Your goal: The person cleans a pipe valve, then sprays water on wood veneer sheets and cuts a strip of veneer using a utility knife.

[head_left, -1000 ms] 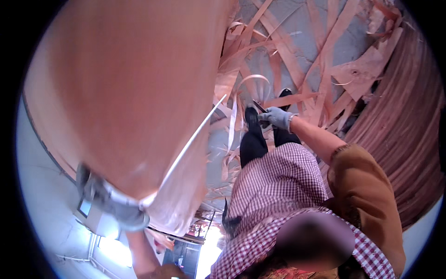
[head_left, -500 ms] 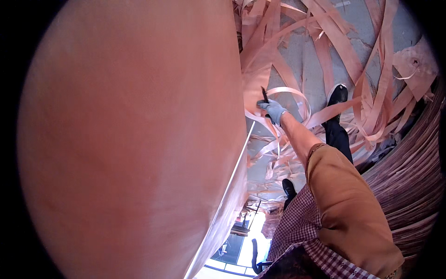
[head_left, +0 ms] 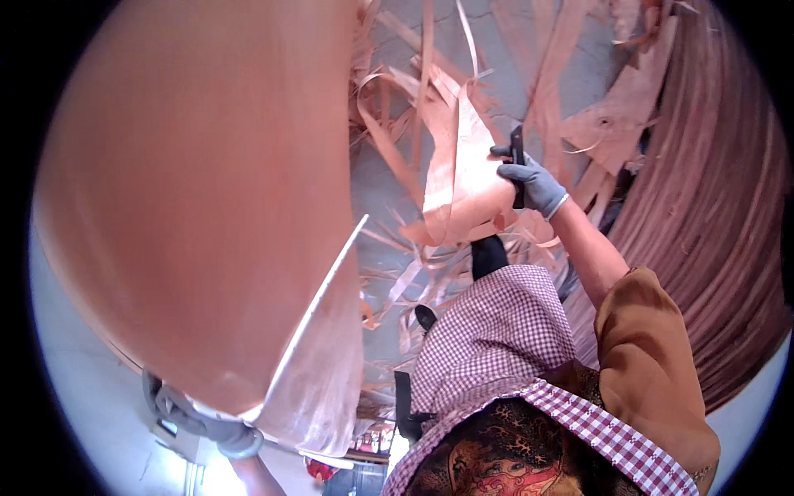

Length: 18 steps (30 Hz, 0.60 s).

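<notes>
Right hand, fingers gripping a dark knife, now raised against the curled veneer strip; left hand apparently clasps the large veneer sheet

Bright daylight, strong fisheye bending, near sheet softly blurred.

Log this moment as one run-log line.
left hand: grips big veneer sheet | right hand: holds knife against veneer strip | floor: veneer scraps

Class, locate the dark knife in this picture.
In the head view, upper right: the knife is gripped by the gloved right hand, beside a curled veneer strip.
</notes>
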Tool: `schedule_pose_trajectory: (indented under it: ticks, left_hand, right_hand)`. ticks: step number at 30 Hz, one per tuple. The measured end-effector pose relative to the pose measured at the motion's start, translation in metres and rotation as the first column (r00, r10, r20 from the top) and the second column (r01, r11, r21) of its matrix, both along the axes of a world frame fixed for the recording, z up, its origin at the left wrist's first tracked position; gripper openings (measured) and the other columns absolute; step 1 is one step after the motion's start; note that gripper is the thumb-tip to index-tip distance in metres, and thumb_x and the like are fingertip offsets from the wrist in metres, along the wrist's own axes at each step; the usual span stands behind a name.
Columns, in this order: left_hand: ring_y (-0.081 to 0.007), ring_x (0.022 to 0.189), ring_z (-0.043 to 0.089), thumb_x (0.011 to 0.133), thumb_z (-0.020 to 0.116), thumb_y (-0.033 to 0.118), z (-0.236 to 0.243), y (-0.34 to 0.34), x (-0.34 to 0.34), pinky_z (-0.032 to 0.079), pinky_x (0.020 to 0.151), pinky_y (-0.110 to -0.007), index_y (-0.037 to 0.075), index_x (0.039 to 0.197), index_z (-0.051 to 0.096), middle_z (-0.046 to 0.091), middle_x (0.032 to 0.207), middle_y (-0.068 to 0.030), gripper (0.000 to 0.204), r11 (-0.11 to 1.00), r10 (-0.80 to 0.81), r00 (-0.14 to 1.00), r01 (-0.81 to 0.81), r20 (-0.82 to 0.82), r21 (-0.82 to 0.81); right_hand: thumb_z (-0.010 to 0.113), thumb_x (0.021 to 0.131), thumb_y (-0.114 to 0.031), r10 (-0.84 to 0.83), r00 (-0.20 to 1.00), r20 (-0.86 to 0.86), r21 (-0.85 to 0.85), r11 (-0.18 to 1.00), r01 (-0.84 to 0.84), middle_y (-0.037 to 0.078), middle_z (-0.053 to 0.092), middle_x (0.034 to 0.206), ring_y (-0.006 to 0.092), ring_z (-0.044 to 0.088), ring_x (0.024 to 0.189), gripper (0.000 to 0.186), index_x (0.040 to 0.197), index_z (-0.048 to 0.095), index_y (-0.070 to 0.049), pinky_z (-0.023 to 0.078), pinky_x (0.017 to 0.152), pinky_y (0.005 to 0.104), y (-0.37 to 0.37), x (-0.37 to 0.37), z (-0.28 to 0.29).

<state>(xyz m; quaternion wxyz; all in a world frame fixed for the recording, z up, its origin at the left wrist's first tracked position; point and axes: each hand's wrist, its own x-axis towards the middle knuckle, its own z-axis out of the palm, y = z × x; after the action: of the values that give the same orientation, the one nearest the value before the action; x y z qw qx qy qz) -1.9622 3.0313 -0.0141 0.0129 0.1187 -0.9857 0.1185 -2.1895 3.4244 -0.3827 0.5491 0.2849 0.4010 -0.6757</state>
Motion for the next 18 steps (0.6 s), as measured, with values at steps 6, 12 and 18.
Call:
schedule_pose_trajectory:
  ticks: [6, 12, 18]
  left_hand:
    - [-0.0264, 0.112, 0.043, 0.095, 0.043, 0.018, -0.026, 0.003, -0.019, 0.035, 0.097, -0.037, 0.0, 0.115, 0.049, 0.044, 0.121, -0.0148, 0.028, 0.93, 0.29, 0.913, -0.198, -0.287, 0.309]
    - [-0.0253, 0.108, 0.045, 0.094, 0.047, 0.017, -0.021, 0.011, -0.029, 0.035, 0.094, -0.036, -0.003, 0.107, 0.053, 0.048, 0.118, -0.0142, 0.024, 0.909, 0.3, 0.866, -0.132, -0.401, 0.395]
    - [-0.0275, 0.106, 0.046, 0.092, 0.049, 0.014, -0.026, 0.002, -0.027, 0.037, 0.091, -0.036, -0.002, 0.089, 0.053, 0.052, 0.114, -0.0147, 0.017, 0.94, 0.245, 0.869, -0.105, -0.429, 0.325]
  right_hand:
    - [0.06, 0.081, -0.004, 0.219, 0.929, -0.298, 0.092, 0.975, -0.2, 0.004, 0.061, 0.095, 0.0105, 0.058, 0.08, 0.027, 0.108, 0.059, -0.002, 0.048, 0.074, 0.0238, 0.065, -0.058, 0.077]
    - [0.061, 0.08, -0.008, 0.385, 0.624, -0.68, 0.445, 0.893, -0.067, -0.002, 0.06, 0.079, 0.0056, 0.05, 0.058, 0.017, 0.096, 0.066, -0.005, 0.037, 0.05, 0.0177, 0.083, -0.116, 0.163]
    - [0.058, 0.082, -0.009, 0.21, 0.684, -0.698, 0.427, 0.89, 0.162, -0.002, 0.055, 0.067, 0.008, 0.049, 0.049, 0.015, 0.096, 0.064, -0.006, 0.037, 0.043, 0.0206, 0.085, -0.126, 0.259]
